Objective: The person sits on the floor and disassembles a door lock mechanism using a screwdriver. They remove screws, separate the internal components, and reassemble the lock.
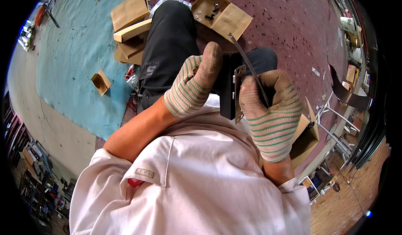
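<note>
Both my hands wear knit work gloves with green stripes, browned at the fingers. My left hand is closed on the left side of a black block-shaped part, held upright over my lap. Along the block's right side runs a narrow metal plate with holes in it. A thin grey metal rod slants from the upper left down into my right hand, whose fingers curl round it. The right thumb lies close beside the plate; I cannot tell whether it touches. The rod's lower end is hidden by the glove.
Beyond my knees, an open cardboard box holds small black and metal pieces. More cardboard boxes are stacked by my left leg; a small one stands on the blue mat. Another box sits beside my right forearm, near white metal tubes.
</note>
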`<state>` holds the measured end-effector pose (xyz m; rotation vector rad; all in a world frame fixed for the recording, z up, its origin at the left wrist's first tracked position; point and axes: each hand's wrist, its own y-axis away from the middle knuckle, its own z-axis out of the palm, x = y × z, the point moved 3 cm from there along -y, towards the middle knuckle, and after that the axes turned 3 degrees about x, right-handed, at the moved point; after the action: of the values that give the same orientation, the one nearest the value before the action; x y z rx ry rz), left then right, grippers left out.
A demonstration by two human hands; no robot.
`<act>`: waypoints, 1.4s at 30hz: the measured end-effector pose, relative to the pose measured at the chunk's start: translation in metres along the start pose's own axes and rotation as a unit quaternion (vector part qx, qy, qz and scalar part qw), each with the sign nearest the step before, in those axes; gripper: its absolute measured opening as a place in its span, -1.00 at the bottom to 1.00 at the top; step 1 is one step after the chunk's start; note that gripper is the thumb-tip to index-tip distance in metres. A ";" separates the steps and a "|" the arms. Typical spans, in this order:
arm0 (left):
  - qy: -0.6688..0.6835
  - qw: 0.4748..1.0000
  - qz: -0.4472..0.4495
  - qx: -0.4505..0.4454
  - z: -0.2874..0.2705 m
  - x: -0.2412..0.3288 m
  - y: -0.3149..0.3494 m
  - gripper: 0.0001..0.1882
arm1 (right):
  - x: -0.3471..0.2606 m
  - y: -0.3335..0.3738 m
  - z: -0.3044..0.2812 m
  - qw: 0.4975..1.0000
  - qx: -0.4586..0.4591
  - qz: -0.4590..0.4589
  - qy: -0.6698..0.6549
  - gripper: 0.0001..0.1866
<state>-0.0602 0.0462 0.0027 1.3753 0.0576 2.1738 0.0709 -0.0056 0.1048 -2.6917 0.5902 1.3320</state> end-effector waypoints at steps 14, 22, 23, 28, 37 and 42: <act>0.093 0.993 0.060 -0.039 -0.004 -0.017 0.004 -0.66 | -0.003 -0.003 -0.001 0.997 0.015 -0.054 0.056 -0.81; -0.090 0.991 0.083 -0.049 -0.006 -0.009 0.010 -0.69 | 0.000 -0.005 -0.002 0.997 -0.009 -0.075 0.020 -0.80; -0.101 0.991 0.073 -0.044 -0.005 -0.008 0.010 -0.69 | 0.000 -0.005 -0.002 0.997 -0.013 -0.071 0.020 -0.80; -0.203 0.973 0.104 0.034 -0.008 -0.027 0.006 -0.65 | -0.003 -0.006 -0.006 0.998 -0.020 -0.045 0.027 -0.80; -0.144 0.989 0.040 0.017 0.002 -0.008 0.006 -0.65 | 0.000 -0.013 -0.008 0.997 -0.067 -0.032 0.024 -0.76; -0.326 0.856 0.396 0.062 -0.009 -0.041 0.002 -0.67 | -0.006 -0.022 -0.010 0.995 -0.095 -0.003 0.042 -0.75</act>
<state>-0.0557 0.0274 -0.0342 2.4611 -0.7610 2.1468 0.0832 0.0143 0.1140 -2.9109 0.4840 1.3430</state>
